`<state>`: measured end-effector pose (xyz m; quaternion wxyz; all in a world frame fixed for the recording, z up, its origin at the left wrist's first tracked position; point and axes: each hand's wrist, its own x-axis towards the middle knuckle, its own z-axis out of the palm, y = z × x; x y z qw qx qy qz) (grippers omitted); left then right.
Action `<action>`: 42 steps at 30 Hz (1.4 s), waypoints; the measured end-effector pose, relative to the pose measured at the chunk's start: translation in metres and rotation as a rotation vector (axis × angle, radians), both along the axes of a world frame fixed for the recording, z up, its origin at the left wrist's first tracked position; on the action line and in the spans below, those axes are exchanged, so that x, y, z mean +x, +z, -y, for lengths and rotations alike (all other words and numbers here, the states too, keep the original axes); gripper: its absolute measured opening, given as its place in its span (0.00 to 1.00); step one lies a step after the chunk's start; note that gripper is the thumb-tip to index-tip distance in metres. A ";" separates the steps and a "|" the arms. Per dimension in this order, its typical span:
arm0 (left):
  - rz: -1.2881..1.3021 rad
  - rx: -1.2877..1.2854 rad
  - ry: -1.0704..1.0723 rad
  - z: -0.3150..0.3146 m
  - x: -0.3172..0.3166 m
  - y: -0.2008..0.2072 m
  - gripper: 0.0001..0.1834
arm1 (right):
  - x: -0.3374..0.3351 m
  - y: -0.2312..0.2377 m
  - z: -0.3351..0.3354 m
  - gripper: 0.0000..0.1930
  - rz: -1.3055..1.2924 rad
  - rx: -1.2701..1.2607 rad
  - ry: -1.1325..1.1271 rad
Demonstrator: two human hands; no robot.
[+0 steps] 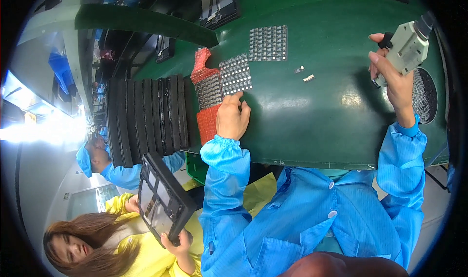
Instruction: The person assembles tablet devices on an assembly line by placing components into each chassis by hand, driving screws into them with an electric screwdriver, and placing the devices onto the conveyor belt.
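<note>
My left hand rests at the near edge of a sheet of small electronic parts, fingertips touching it and thumb apart. Beside that sheet, a second gridded sheet lies between pieces of red bubble wrap. My right hand is raised at the right, fingers curled around a pale boxy tool with a black knob and a dark hose or cable. The tool hides part of the grip. Two small loose parts lie between my hands.
Another gridded sheet lies further back on the green table. A round dish of dark bits sits under my right wrist. Stacked black trays stand left. A person in yellow holds a black frame; another wears blue.
</note>
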<state>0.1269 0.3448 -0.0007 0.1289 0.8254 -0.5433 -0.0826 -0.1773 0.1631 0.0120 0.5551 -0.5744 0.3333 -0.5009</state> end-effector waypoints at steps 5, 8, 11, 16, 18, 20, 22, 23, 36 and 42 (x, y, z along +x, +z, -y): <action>0.038 -0.070 -0.109 0.005 -0.009 0.001 0.15 | -0.001 0.004 -0.002 0.17 -0.015 -0.009 0.007; -0.034 -0.037 -0.031 0.003 -0.005 0.004 0.15 | -0.001 0.006 -0.002 0.17 -0.041 -0.005 0.013; -0.011 -0.086 -0.134 0.005 -0.003 -0.002 0.16 | 0.000 0.002 -0.002 0.17 -0.008 -0.014 0.007; -0.033 -0.071 -0.063 0.008 -0.006 0.001 0.16 | 0.000 0.005 -0.005 0.16 0.045 -0.004 0.005; 0.021 -0.057 -0.117 0.005 -0.002 -0.002 0.15 | 0.001 0.003 -0.004 0.16 0.063 -0.009 0.005; 0.014 -0.157 -0.144 0.011 -0.021 -0.001 0.14 | -0.001 0.001 -0.003 0.17 0.071 0.022 0.004; -0.014 -0.300 -0.138 0.019 -0.046 0.002 0.14 | -0.001 0.002 -0.003 0.16 0.056 0.020 0.044; -0.042 -0.305 -0.171 0.024 -0.060 0.001 0.11 | -0.001 0.005 -0.004 0.16 0.042 0.005 0.047; -0.148 -0.504 -0.568 0.199 -0.164 0.027 0.15 | -0.022 0.008 -0.010 0.20 0.172 -0.158 0.227; 0.106 -0.383 -0.735 0.336 -0.196 0.020 0.31 | -0.021 0.001 -0.005 0.21 0.059 -0.353 0.189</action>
